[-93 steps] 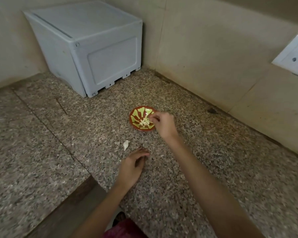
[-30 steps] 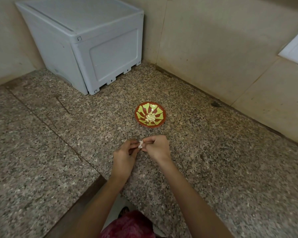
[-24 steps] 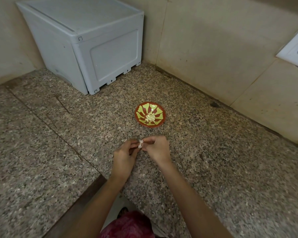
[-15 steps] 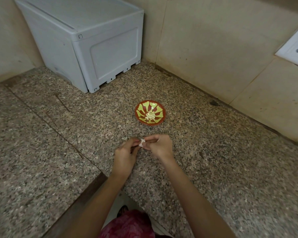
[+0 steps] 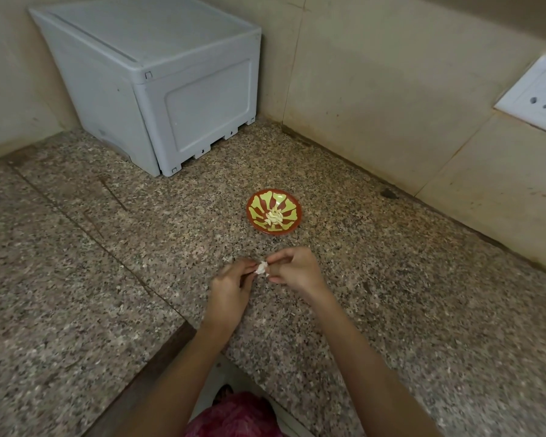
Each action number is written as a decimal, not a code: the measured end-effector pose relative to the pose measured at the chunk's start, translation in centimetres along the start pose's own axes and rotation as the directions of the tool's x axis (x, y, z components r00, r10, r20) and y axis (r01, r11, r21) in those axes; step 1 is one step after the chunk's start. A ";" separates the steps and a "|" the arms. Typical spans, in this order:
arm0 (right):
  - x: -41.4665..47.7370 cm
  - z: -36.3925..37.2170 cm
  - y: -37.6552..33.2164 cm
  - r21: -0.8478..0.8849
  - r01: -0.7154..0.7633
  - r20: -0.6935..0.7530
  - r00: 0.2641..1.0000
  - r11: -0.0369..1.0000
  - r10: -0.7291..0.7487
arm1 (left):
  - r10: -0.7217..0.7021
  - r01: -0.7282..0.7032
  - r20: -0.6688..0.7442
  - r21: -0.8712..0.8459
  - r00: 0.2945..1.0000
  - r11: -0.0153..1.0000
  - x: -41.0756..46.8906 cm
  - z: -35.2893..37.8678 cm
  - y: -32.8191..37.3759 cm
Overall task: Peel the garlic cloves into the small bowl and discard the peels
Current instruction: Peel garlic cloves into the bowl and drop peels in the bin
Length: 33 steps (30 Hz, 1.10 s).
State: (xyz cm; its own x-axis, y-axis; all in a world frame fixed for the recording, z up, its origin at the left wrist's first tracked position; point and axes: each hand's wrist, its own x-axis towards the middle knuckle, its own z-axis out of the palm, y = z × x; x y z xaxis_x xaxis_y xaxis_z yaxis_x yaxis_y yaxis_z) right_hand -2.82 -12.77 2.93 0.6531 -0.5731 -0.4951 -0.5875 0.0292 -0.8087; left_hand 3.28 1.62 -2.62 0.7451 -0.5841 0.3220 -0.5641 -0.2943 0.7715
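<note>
Centrally, bowl [image 5: 250, 216] with seemingly peeled cloves [image 5: 274, 217], left grip [image 5: 230, 288] and right grip [image 5: 297, 272] pinching clove [image 5: 261, 268]

Speckled brown stone counter [image 5: 423, 310] under the grip; pale grey plastic box [image 5: 202, 102] far behind it, left; beige tiled wall [image 5: 375, 89] behind; white wall socket [image 5: 539, 93] far right.

The small bowl [image 5: 273, 211] sits on the counter [image 5: 391, 310] beyond both hands, the box [image 5: 158, 80] behind it leftward.
</note>
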 end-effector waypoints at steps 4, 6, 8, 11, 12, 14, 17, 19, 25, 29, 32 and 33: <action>-0.5 -0.4 0.2 0.014 0.031 0.012 0.999 0.999 -0.031 | -0.004 0.004 0.009 0.003 1.000 1.000 0.0 0.1 0.2; -0.6 -0.2 0.3 -0.004 0.047 -0.007 0.999 0.999 -0.047 | -0.006 0.006 0.023 0.024 1.000 1.000 0.0 0.1 0.3; -0.7 0.1 0.5 -0.028 0.061 -0.039 0.997 0.998 -0.062 | 0.002 -0.004 0.032 0.061 1.000 0.998 0.0 0.1 0.4; -1.0 0.3 0.5 -0.082 0.081 -0.068 0.994 0.993 -0.086 | -0.008 0.005 0.032 0.099 0.999 0.995 0.1 0.4 0.6; -1.1 0.2 0.5 -0.092 0.080 -0.063 0.994 0.993 -0.086 | -0.021 0.018 0.029 0.106 0.999 0.994 0.1 0.4 0.6; -1.4 -0.2 0.6 -0.088 0.059 -0.042 0.997 0.994 -0.063 | -0.046 0.043 0.021 0.108 0.999 0.993 0.2 0.4 0.6; -1.7 -1.2 1.2 -0.031 0.052 -0.033 0.998 0.998 -0.053 | -0.041 0.038 0.022 0.089 0.999 0.995 0.3 0.4 0.7; -2.2 -1.9 1.4 0.042 0.040 -0.033 0.999 0.998 -0.038 | -0.044 0.043 0.015 0.059 0.999 0.997 0.2 0.2 0.8; -3.2 -3.5 2.1 0.203 0.035 -0.038 0.999 0.978 -0.028 | -0.016 0.018 -0.034 0.070 0.999 0.997 -0.9 0.3 1.9; -4.0 -4.4 3.0 0.104 0.107 -0.046 0.994 0.989 -0.102 | -0.005 0.006 -0.022 0.037 1.000 0.999 -2.8 0.9 3.2; -4.2 -4.8 3.8 -0.111 0.165 -0.098 0.979 0.980 -0.176 | 0.027 -0.027 0.015 -0.006 1.000 1.000 -3.5 1.7 3.5; -4.3 -4.8 3.9 -0.218 0.190 -0.110 0.970 0.957 -0.217 | 0.031 -0.030 0.032 -0.017 0.999 0.999 -3.6 1.9 3.5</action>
State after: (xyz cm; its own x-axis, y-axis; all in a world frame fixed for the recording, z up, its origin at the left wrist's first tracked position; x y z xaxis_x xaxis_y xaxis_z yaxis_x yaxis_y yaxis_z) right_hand -10.21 -14.10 3.39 0.7082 -0.6525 -0.2695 -0.5426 -0.2590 -0.7991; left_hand -2.06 1.25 -2.19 0.7155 -0.6168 0.3280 -0.5803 -0.2634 0.7706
